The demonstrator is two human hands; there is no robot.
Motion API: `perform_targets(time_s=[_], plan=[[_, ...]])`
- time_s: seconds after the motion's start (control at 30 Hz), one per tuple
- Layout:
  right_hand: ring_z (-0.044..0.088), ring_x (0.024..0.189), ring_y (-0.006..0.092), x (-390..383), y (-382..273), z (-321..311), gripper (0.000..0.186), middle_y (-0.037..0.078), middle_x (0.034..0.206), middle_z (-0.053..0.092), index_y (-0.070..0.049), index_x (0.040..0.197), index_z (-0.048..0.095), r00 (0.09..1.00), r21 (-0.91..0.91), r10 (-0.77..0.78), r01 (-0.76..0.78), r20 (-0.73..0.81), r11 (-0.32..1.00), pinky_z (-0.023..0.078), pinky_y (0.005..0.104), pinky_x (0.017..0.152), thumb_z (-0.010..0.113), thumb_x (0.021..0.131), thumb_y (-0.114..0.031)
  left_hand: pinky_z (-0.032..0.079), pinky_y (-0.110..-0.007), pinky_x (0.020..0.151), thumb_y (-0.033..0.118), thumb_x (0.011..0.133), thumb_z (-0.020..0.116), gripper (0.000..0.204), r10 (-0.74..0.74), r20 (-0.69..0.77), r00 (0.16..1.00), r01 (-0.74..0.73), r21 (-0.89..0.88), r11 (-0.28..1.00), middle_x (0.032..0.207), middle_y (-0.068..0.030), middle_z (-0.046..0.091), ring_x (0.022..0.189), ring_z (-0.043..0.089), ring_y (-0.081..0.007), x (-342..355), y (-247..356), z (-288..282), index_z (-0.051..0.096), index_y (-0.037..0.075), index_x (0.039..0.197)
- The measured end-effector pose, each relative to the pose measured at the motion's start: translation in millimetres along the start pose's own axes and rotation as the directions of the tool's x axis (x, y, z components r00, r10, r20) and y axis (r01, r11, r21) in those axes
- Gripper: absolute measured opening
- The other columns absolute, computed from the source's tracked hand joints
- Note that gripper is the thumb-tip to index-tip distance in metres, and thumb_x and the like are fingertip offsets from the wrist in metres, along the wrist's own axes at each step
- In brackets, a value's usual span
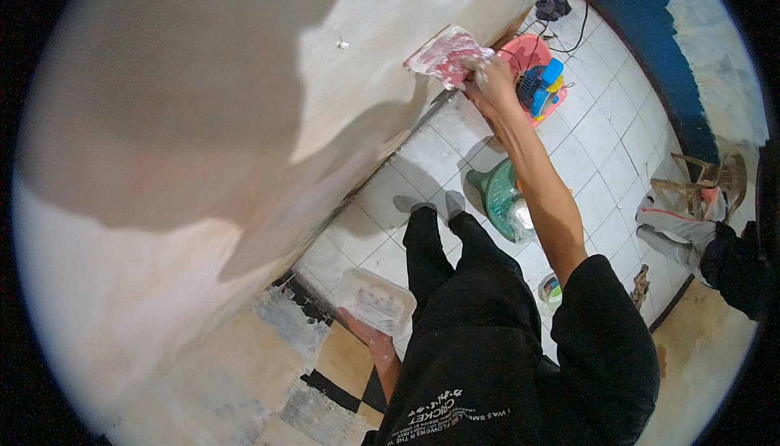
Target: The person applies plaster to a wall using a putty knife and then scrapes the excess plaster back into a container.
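My right hand point(492, 80) grips a pink, white-smeared flat scraper point(443, 54) at the off-white wall point(162, 80), near its foot in the upper middle of the view. My left hand point(366, 328) holds a translucent rectangular plastic container point(375, 298) with whitish residue inside, low by the wall beside my black-trousered legs. The scraper's blade lies at or very close to the wall; I cannot tell if it touches.
On the white tiles point(597, 129) stand a pink basin point(520, 46) with a blue-and-yellow object point(543, 88), cords, a green basin point(496, 190) and a small tub point(549, 290). At right are a brown chair point(731, 186) and grey-and-black items point(731, 263), possibly clothing. Dark cloth point(552, 5) lies at back.
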State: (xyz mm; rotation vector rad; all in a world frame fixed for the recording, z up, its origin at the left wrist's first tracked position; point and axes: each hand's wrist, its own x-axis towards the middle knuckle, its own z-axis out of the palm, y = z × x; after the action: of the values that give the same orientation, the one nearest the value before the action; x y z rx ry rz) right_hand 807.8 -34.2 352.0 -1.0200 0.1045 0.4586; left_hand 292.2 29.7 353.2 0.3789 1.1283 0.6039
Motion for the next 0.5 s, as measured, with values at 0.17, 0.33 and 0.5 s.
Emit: perform_targets(time_s=[0.17,0.33,0.5], plan=[[0.061,0.060,0.0211,11.6,35.4,-38.4,0.012,0.012,0.072,0.061,0.008,0.081,0.061,0.977,-0.255,-0.047,-0.008,-0.206,0.967,0.052,0.0353,0.048,0.051,0.078,0.003,0.037,-0.053,0.101,0.063,0.088,0.037,0.078,0.043,-0.033,0.999,-0.039,0.109,0.993,0.142,-0.0172,0.036,0.125,0.041,-0.0377,3.2,2.1,32.0,0.029,0.007,0.142],[0.062,0.061,0.0222,57.9,122.6,-24.4,0.011,0.012,0.072,0.060,0.008,0.077,0.058,0.973,-0.373,0.099,-0.173,-0.210,0.912,0.049,0.0381,0.042,0.047,0.077,0.004,0.037,-0.056,0.101,0.066,0.085,0.040,0.083,-0.024,0.075,0.997,0.018,0.080,0.997,0.143,-0.0164,0.035,0.125,0.041,-0.0382,19.4,6.7,9.4,0.027,0.008,0.143],[0.062,0.064,0.0207,11.0,53.5,19.3,0.007,0.011,0.078,0.061,0.006,0.080,0.058,0.992,-0.071,0.066,-0.073,-0.107,0.995,0.051,0.0363,0.050,0.052,0.080,0.003,0.036,-0.057,0.100,0.068,0.084,0.041,0.085,-0.008,0.135,0.991,-0.003,0.079,0.997,0.143,-0.0163,0.034,0.125,0.040,-0.0386,25.3,10.4,8.0,0.026,0.009,0.143]])
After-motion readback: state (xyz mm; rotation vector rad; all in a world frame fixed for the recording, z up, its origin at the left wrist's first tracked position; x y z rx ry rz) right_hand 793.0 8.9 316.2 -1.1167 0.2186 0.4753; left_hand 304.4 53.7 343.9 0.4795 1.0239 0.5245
